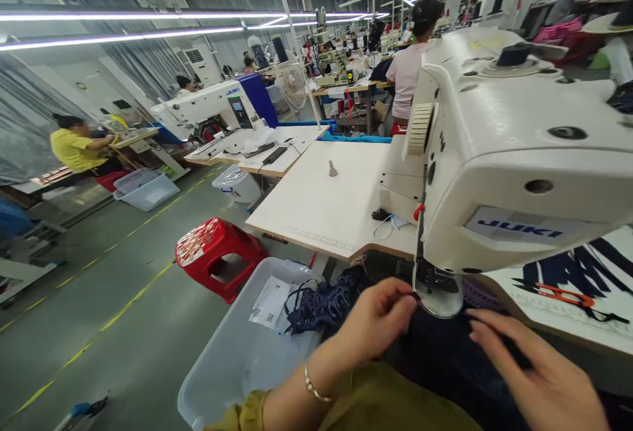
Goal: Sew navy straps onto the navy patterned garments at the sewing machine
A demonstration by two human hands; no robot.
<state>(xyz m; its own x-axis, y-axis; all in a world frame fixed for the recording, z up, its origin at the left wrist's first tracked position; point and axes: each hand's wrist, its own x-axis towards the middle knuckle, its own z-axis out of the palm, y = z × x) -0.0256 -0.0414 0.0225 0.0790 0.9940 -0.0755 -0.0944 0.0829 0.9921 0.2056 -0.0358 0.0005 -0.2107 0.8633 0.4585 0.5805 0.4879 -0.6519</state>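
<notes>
At the white sewing machine (pixel 514 154), my left hand (pixel 376 319) pinches the edge of a dark navy fabric (pixel 435 358) just left of the rounded presser area (pixel 442 296). On the other side, my right hand (pixel 529 358) has its fingertips closed on the same fabric, close to the machine head. The fabric hangs down toward my lap, and its lower part is lost in dark shadow. My fingertips partly hide the edge they hold.
To the left, a clear plastic bin (pixel 212 365) holds navy straps (pixel 321 302). A red stool (pixel 217 256) stands behind it. Orange-handled snips (pixel 564 294) and navy strips (pixel 568 269) lie on the right tabletop. A small grey piece (pixel 332 169) rests on the white table (pixel 306 200).
</notes>
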